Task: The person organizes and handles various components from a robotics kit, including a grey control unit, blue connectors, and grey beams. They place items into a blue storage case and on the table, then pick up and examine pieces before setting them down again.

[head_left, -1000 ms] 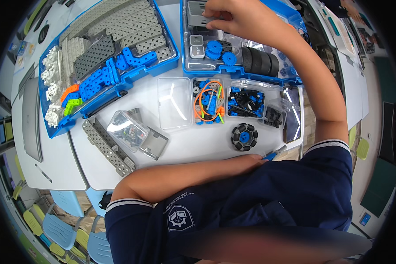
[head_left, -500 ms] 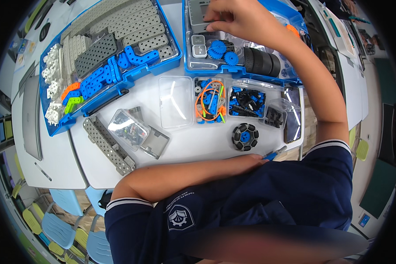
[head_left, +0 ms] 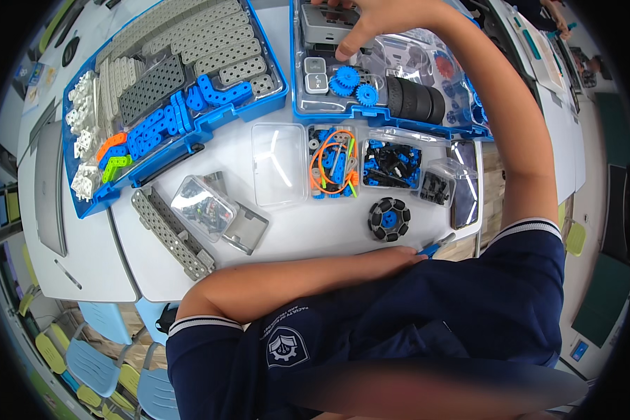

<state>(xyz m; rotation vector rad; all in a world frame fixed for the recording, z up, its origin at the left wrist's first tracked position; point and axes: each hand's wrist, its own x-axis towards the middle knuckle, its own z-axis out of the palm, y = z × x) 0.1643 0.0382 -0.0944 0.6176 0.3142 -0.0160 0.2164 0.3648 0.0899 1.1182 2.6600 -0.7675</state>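
My right hand reaches far up into the right blue case. Its fingers and thumb straddle a grey block in the case's top compartment, and the thumb tip rests just above the blue gears. My left forearm lies along the table's near edge. My left hand is closed there on a small blue tool, whose tip pokes out to the right. A black-and-blue roller wheel lies just above that hand.
The left blue case holds grey perforated plates, blue beams and white connectors. Small clear boxes with orange cords and black parts sit mid-table. A grey perforated strip lies at the left, with black tyres in the right case.
My right hand has come down slightly onto the grey block, the thumb now beside the gears. My left arm and hand have stayed put.
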